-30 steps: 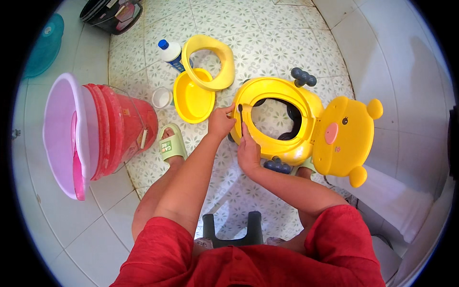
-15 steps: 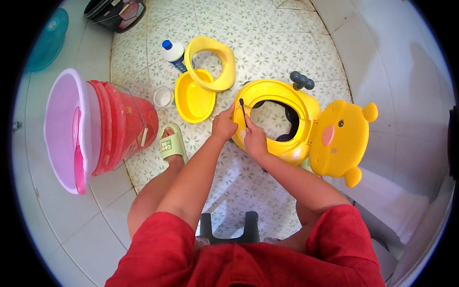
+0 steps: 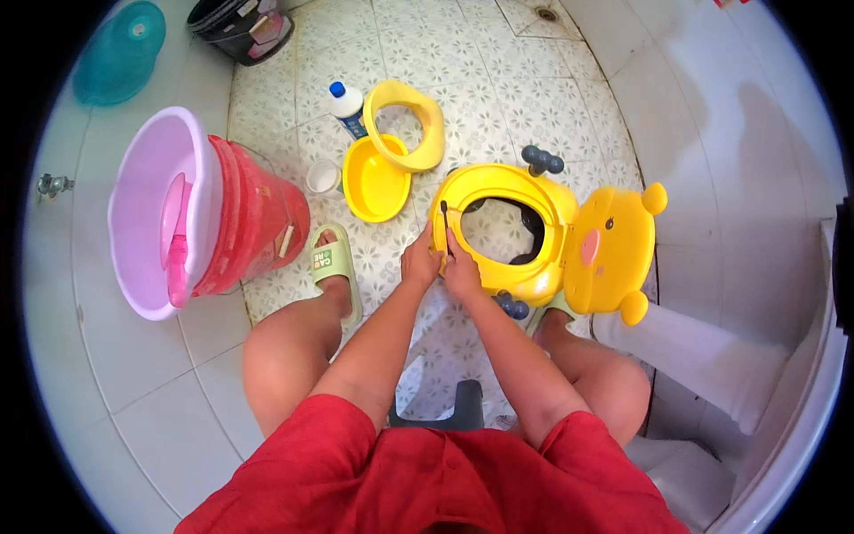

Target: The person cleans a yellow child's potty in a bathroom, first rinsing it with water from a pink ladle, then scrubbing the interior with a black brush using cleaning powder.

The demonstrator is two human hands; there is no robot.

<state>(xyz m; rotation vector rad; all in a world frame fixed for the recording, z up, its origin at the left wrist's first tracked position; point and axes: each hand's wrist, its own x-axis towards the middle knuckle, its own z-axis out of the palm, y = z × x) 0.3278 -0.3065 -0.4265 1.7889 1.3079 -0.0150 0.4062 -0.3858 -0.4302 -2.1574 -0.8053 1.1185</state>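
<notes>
A yellow bear-shaped children's potty (image 3: 523, 279) stands on the floor before me, its round opening uncovered. The bear-face lid (image 3: 614, 254) is swung out to the right. My left hand (image 3: 422, 262) holds the potty's near-left rim, fingers curled against its edge. Close beside it, my right hand (image 3: 462, 271) grips a slim black brush that looks like a toothbrush (image 3: 445, 221), its head against the left part of the rim. Left of the potty lies a yellow bowl (image 3: 377, 206), with a pale yellow seat ring (image 3: 432, 133) leaning over its far edge.
A white bottle with a blue cap (image 3: 348, 105) and a white cup (image 3: 323, 177) stand by the bowl. At left, a lilac basin (image 3: 133, 222) rests on red buckets (image 3: 258, 209). A black bucket (image 3: 245, 31) is at the back. A grey stool (image 3: 445, 411) is beneath me.
The whole view has shifted, and the potty's near dark handle now shows. My right hand has drawn closer to my left, with the brush still at the left rim.
</notes>
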